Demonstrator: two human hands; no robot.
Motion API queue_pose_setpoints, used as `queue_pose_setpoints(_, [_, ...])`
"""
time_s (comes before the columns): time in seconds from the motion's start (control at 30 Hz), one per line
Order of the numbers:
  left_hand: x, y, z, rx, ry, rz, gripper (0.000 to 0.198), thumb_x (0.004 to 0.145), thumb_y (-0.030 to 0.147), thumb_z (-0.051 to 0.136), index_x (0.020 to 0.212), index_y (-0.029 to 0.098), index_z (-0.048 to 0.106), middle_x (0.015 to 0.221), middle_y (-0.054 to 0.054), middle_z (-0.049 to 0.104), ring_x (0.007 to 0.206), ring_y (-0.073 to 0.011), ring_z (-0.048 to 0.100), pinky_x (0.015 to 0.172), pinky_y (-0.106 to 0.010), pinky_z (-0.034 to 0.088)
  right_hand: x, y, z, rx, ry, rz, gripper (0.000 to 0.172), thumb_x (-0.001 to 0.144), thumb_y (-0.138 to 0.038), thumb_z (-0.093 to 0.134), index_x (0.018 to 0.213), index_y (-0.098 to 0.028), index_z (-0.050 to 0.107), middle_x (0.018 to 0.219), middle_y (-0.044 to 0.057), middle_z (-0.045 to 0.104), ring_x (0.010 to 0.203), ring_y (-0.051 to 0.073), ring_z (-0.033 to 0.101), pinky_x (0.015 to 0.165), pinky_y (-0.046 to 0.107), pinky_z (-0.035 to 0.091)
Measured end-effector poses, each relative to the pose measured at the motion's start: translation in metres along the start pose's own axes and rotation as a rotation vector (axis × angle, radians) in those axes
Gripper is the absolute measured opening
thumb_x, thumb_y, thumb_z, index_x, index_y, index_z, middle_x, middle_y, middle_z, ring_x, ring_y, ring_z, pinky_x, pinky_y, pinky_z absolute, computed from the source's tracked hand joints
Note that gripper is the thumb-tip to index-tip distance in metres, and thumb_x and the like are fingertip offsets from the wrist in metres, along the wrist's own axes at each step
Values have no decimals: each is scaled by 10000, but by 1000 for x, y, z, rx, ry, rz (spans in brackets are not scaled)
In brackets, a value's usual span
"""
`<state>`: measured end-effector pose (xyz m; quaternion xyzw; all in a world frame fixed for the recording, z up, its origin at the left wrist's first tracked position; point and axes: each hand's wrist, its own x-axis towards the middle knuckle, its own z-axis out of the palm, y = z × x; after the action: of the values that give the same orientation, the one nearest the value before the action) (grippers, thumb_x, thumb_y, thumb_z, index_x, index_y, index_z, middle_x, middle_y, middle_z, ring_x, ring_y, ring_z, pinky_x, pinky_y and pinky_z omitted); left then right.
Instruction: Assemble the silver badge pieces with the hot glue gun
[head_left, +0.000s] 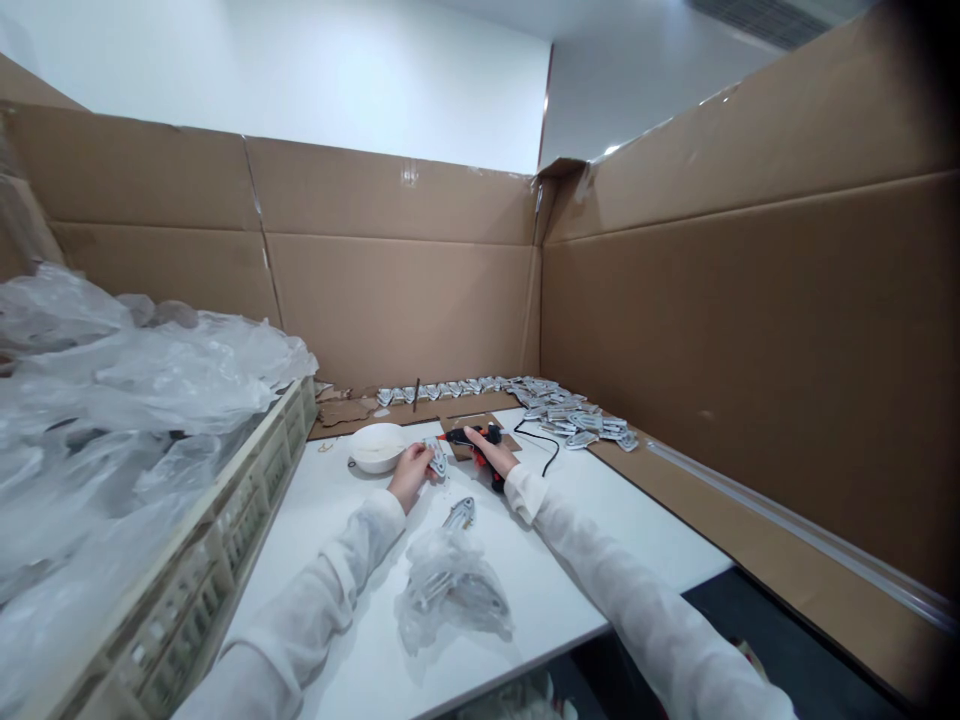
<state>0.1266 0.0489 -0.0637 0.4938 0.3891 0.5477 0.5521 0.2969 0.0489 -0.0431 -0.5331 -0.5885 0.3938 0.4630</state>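
White sleeves (pixel 630 590) stretch past a plastic bag (pixel 454 610) on the tabletop (pixel 645 510). Gluing looks like the step: mid-tabletop, my left hand (pixel 412 472) pinches a small grey piece (pixel 439 462), my right hand (pixel 491 452) grips the glue gun (pixel 459 436), nozzle just beside it. Next calls for steadiness and a measured squeeze, I'd say.

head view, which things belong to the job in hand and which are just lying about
Likely job: glue gun (right hand), small piece (left hand), bagged pieces, piled pieces, lined-up pieces.
Likely lying about: dark stick, clear plastic, perhaps white bowl.
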Motion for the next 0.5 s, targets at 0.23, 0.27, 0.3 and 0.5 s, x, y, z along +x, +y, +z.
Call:
queue_pose_setpoints(0.23, [-8,11,5,-58,50,-40,87,754,101,534,766,131,452,664,-12,557,522,-89,565,506,-199,494,3,12,6,147,-19,-15,333,549,-462,667,599,-146,575,547,8,546,489,110,449,490,235,349])
queue_pose_setpoints(0.27, [-10,13,6,-80,57,-48,94,758,87,530,784,132,451,693,-19,564,565,-96,581,543,-211,511,2,13,8,184,-57,-28,305,536,-423,677,611,-146,576,565,7,553,505,111,458,501,235,357])
queue_pose_setpoints(0.3, [-11,15,7,-102,58,-55,98,764,77,525,800,132,451,718,-27,570,605,-102,591,576,-219,523,1,13,9,207,-91,-38,279,532,-390,679,615,-147,571,579,5,559,523,113,469,519,236,368])
queue_pose_setpoints(0.5, [-17,22,10,-200,8,-74,112,784,74,528,829,137,447,808,-60,599,730,-119,604,677,-234,532,-3,14,15,211,-184,-82,179,543,-277,658,598,-161,534,546,-25,543,540,110,488,559,232,386])
